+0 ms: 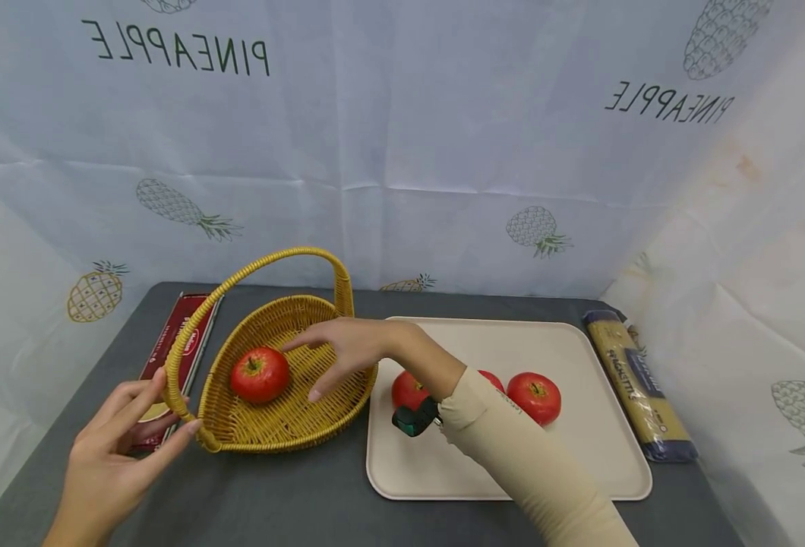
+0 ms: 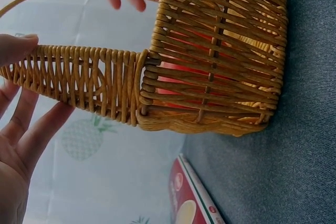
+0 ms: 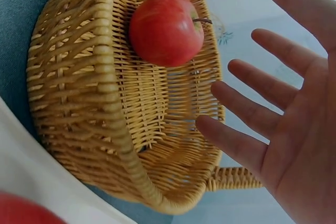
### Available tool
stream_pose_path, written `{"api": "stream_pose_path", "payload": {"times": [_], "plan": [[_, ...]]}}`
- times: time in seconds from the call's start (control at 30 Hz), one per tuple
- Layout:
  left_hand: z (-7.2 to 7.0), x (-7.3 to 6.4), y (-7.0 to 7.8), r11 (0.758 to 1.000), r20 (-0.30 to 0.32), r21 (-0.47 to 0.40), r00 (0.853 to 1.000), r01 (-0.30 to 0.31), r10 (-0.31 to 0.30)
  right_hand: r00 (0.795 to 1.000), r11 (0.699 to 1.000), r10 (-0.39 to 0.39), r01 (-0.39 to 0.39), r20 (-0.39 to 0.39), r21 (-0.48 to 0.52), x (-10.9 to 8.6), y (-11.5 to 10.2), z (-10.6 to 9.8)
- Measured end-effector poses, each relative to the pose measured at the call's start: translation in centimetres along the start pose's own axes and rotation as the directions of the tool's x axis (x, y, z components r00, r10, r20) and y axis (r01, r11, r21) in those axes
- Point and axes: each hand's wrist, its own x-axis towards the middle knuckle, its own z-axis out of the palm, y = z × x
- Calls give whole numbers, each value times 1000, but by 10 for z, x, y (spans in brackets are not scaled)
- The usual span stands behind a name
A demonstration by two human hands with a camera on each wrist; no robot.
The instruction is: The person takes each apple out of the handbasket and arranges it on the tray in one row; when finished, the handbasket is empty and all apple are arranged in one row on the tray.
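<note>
A yellow-brown wicker basket with a tall arched handle stands on the table at centre left. Inside it, toward its left side, lies one red apple, also plain in the right wrist view. My left hand pinches the handle's near left end between thumb and fingers. Over the basket's right part hovers my right hand, fingers spread, holding nothing and apart from the apple. Beneath the right forearm, red apples sit on a beige tray; the arm partly hides some of them.
A dark red spaghetti box lies behind the basket's left side. To the tray's right is a yellow and blue spaghetti packet. A white curtain printed with pineapples hangs behind the dark grey table.
</note>
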Motion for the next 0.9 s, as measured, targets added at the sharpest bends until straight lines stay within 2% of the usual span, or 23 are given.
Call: {"api": "stream_pose_path", "payload": {"times": [0.17,0.5,0.9], "plan": [[1,1,-1,1000,4,-11,1000,-8,8,1000,1000,-5,5,2,8,9,1,0],[1,0,2,999,0,47,1000,20,-20,999,999,26,-25,35,-31,30,-6,-12],[1,0,1,999,-2,-48,1000,5,-5,997,997,64,-62,36,-49,57,-17,-16]]}}
